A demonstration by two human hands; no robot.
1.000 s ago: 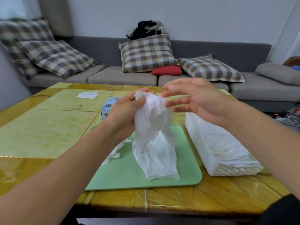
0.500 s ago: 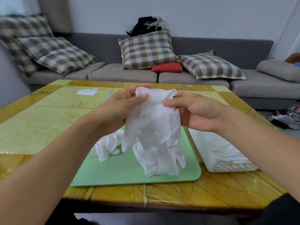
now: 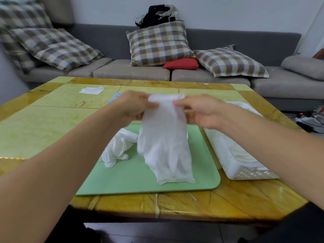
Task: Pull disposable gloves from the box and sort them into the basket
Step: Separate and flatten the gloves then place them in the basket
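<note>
- Our left hand (image 3: 133, 106) and right hand (image 3: 199, 111) pinch the glove (image 3: 164, 137) by its cuff corners.
- It looks light, limp and thin; we judge the cuff the best hold.

Our left hand (image 3: 135, 106) and right hand (image 3: 201, 111) are bare, as are both forearms: we wear no sleeves, rings, watch or wristbands.

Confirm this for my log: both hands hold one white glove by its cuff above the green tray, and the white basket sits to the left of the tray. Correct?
Not quite. In the head view the white basket sits to the right of the green tray, not the left. The rest stands: the left hand and right hand hold one white glove by its cuff above the tray.
</note>
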